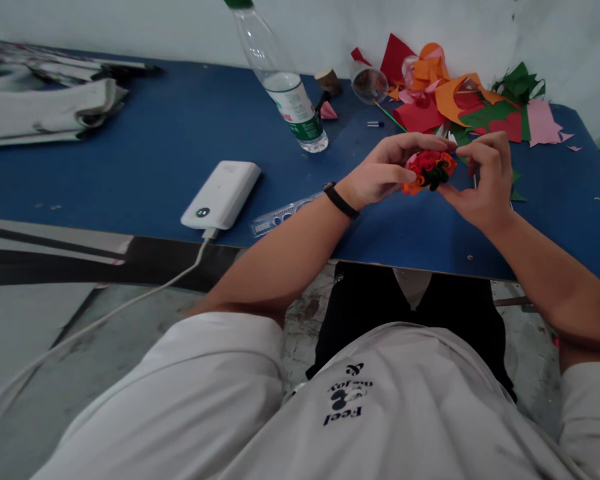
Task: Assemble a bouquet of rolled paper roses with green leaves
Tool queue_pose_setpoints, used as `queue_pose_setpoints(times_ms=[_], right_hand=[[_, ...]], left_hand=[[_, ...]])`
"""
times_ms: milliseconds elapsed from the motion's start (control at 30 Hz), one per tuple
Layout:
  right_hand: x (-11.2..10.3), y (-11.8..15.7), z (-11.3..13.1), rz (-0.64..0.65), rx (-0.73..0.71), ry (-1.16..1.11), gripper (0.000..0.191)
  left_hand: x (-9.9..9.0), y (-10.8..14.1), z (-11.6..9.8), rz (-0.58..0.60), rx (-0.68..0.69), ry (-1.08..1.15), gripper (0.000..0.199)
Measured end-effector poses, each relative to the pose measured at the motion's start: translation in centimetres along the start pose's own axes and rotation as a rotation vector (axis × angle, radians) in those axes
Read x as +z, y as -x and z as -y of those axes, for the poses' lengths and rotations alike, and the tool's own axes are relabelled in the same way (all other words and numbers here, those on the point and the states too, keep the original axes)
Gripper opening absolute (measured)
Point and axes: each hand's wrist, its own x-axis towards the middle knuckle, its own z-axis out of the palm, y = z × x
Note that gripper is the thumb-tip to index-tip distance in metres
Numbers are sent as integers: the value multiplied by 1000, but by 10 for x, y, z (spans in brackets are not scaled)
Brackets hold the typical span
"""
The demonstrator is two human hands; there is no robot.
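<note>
Above the blue table, a small cluster of rolled paper flowers (pixel 430 168) in red, orange, pink and dark green is held up between both hands. My left hand (pixel 383 170) grips its left side, thumb in front and fingers behind. On the other side, my right hand (pixel 483 177) has its fingers bent, with thumb and fingertips at the cluster's right edge. What lies behind and under the cluster is hidden. Colored paper scraps (pixel 495 117) lie just beyond the hands.
A water bottle (pixel 293 100) stands left of the hands, and a clear cup (pixel 369 83) lies near the wall. Closer are a white power bank (pixel 223 193) with a cable and a clear plastic ruler (pixel 283 215). Folded cloth-like material (pixel 45 110) rests at far left.
</note>
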Motion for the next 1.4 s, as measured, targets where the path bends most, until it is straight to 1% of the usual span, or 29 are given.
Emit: queue_pose_setpoints(times_ms=[133,200,267,333,400,433,500,633,733,833,900,967,1000,1100,1133,1200,1267,1333,1400], right_hand=[[-6,0,7,102,62,77,47],[-4,1,4,128,52,70,50],[1,1,-5,126,1,21,60],[9,1,-16,86,-84,-53,70],[16,1,-26,37,-165,-98,78],[18,1,-28,28,-183,-109,80],[19,1,-30,38,-173,-119,79],[15,1,-26,84,-103,-145,71],[12,0,-23,92,-92,-180,67],[8,0,-17,89,-66,-205,69],[5,-1,-12,69,-17,-203,70],[3,-2,-9,23,36,-192,67],[3,-3,-9,-21,38,-196,65],[8,-7,-15,-182,-32,-241,58],[11,-8,-19,-229,-50,-257,56],[14,-10,-29,-300,-31,-265,56],[13,-10,-38,-326,39,-245,58],[8,-9,-45,-297,123,-219,53],[0,-10,-49,-286,172,-231,46]], left_hand=[[0,0,3,15,17,9,62],[-1,0,5,29,21,5,62],[-3,0,8,47,16,-3,62],[-5,0,9,54,0,-6,60],[-4,2,8,39,-26,-2,56],[-3,3,6,19,-40,5,53],[2,7,0,-29,-78,24,46],[18,14,-13,-125,-186,96,35],[26,17,-18,-130,-245,164,38],[28,15,-18,-152,-292,231,41],[26,10,-19,-185,-336,270,36],[22,5,-19,-212,-390,303,28],[20,2,-19,-224,-415,319,30],[15,-3,-19,-256,-483,352,52],[13,-3,-20,-259,-494,358,55],[10,-3,-23,-257,-503,365,53],[6,-2,-30,-271,-504,373,45],[1,-2,-42,-333,-490,381,40],[-7,-1,-57,-407,-435,394,44]])
